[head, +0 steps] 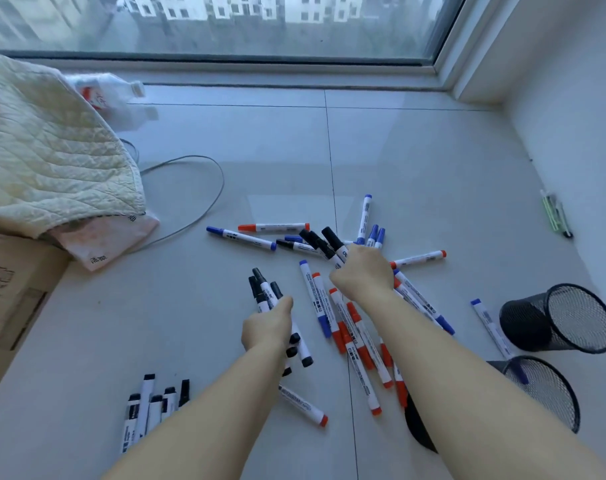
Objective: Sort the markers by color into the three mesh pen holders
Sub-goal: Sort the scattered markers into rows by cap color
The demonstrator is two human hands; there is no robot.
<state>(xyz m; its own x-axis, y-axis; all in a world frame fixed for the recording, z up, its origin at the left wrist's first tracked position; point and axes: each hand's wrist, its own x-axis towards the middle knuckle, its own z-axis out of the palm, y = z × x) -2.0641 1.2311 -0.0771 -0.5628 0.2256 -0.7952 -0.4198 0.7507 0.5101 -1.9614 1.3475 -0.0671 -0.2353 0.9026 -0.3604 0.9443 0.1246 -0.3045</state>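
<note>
- Three black mesh holders lie tipped on the floor at my right: the far holder point(564, 318) shows nothing inside, the middle holder point(550, 393) has one blue-capped marker poking in, and the near holder point(419, 427) is mostly hidden under my right arm.
- My left hand point(267, 329) is curled round a bundle of black markers point(265, 294).
- My right hand point(362, 271) grips more black markers point(324, 242) above the pile.
- Red and blue markers point(350, 327) lie scattered on the floor point(190, 306) between my arms.
- A black set point(152, 407) lies beside my left forearm.
</note>
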